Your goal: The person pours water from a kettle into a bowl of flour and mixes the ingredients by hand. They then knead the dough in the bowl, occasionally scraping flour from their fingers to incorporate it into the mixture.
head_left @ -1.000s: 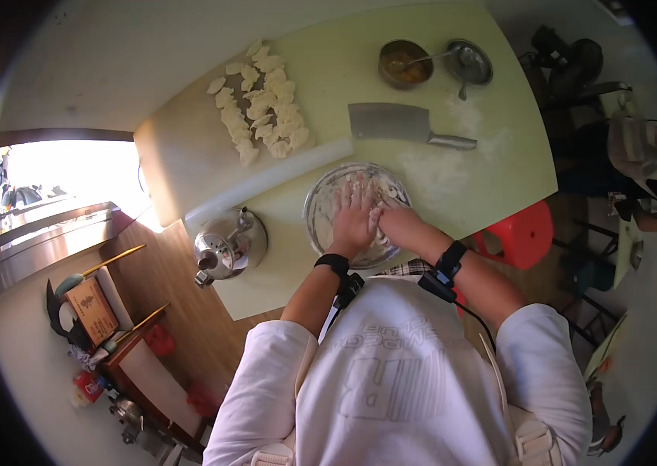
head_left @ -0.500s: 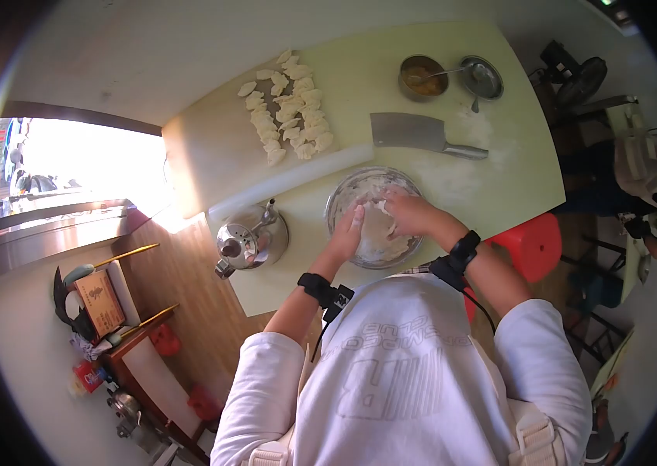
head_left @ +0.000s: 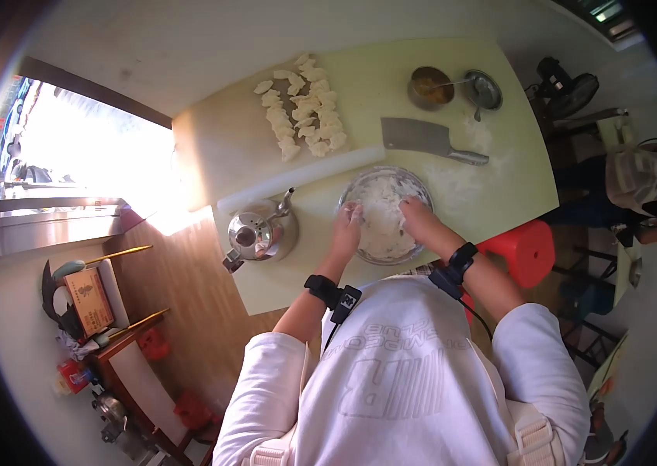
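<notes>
A round metal bowl [head_left: 425, 185] holds a white, floury, crumbly mixture [head_left: 381, 213]. At the bowl's left side, my left hand [head_left: 349, 225] is closed, with flour on its fingertips. My right hand [head_left: 418, 220] curls over the right side of the mixture, fingers bent together. Whether either hand holds a pinch of the mixture is too small to tell. Beyond the bowl lies a cleaver [head_left: 422, 138], its blade to the left. A metal kettle [head_left: 278, 237] stands left of the bowl, spout pointing away from me.
Several folded dumplings [head_left: 328, 124] lie in rows on a board at the far left. A pot [head_left: 430, 88] with brownish contents and a small metal dish [head_left: 484, 90] stand at the back. A red stool [head_left: 532, 252] is right of the table. Another person [head_left: 639, 179] is at the right edge.
My hands have drawn apart from the middle of the bowl toward its two sides. My left fingers, extended before, are now drawn together. The whole view has shifted slightly.
</notes>
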`<state>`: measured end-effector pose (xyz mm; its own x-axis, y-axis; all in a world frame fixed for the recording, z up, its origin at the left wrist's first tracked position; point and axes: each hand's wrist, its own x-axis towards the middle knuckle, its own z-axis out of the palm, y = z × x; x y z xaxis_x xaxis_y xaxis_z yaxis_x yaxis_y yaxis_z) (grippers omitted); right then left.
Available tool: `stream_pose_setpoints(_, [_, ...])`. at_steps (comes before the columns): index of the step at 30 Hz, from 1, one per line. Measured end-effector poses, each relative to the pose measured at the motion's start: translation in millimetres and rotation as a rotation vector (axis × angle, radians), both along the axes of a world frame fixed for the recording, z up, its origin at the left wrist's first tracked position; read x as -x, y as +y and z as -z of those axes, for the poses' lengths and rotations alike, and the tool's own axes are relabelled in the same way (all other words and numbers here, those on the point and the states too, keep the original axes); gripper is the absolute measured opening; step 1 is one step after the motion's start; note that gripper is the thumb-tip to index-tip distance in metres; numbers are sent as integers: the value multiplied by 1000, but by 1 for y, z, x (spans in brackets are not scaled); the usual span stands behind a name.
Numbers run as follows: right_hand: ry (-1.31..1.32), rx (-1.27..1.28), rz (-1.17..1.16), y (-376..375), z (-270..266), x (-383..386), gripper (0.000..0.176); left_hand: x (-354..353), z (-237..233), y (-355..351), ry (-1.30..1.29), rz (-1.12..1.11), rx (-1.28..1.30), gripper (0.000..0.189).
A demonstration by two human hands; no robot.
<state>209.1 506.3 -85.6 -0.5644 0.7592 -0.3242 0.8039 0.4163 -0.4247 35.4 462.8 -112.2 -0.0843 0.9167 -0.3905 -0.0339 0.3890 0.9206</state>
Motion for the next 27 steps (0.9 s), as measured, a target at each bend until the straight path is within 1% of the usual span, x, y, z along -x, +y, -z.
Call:
stream_pose_setpoints(1, [146, -53, 112, -2, 5, -2, 28, -5, -3, 0, 52, -34, 51, 34])
stream_pose_setpoints(2, [144, -57, 110, -3, 1, 1, 28, -9, 2, 2, 49, -35, 46, 34])
stream_pose_setpoints(4, [259, -126, 217, -4, -12, 10, 29, -19, 17, 6, -241, -107, 324, 36])
stream_pose_setpoints(5, [255, -131, 218, -4, -17, 13, 29, -25, 18, 8, -245, -104, 321, 36])
stream_pose_setpoints(7, [277, 92, 368, -4, -23, 19, 38, -34, 21, 12, -582, -336, 421, 35])
stream_pose_setpoints(8, [275, 88, 372, -5, -23, 21, 38, -35, 9, 15, -585, -330, 420, 35])
stream_pose_setpoints(9, [390, 148, 452, -8, -23, 23, 38, -35, -14, 18, -668, -389, 457, 34])
stream_pose_setpoints(10, [506, 207, 531, -10, -23, 26, 38, -34, -26, 19, -751, -449, 494, 33])
stream_pose_setpoints(11, [506, 203, 533, -12, -22, 29, 38, -34, -19, 19, -752, -444, 492, 33])
stream_pose_setpoints(13, [760, 455, 761, -12, -18, 32, 39, -33, 8, 18, -519, -377, 498, 33])
stream_pose_setpoints(14, [759, 455, 761, -11, -13, 32, 39, -32, 15, 17, -519, -377, 498, 33])
stream_pose_setpoints(16, [657, 397, 846, -11, -3, 33, 37, -28, 31, 11, -449, -230, 355, 32])
stream_pose_setpoints(17, [659, 405, 844, -10, -3, 35, 37, -25, 22, 7, -444, -235, 359, 32])
stream_pose_setpoints(19, [334, 98, 714, -9, -5, 41, 36, -20, -6, 2, -356, -225, 200, 30])
stream_pose_setpoints(20, [336, 104, 712, -10, -1, 43, 36, -19, 1, 2, -353, -229, 204, 30])
stream_pose_setpoints(22, [460, -144, 637, -13, 11, 47, 35, -15, 20, 2, -680, -219, 187, 36])
stream_pose_setpoints(23, [461, -137, 634, -13, 7, 49, 35, -14, 17, 4, -677, -225, 191, 36])
stream_pose_setpoints(25, [272, -103, 600, -10, -5, 50, 32, -19, 3, 11, -965, -325, 291, 45])
stream_pose_setpoints(26, [382, -79, 648, -7, 3, 47, 31, -25, -1, 18, -988, -393, 338, 50])
stream_pose_setpoints(27, [376, -75, 645, -8, 10, 44, 31, -25, 0, 17, -993, -398, 342, 50])
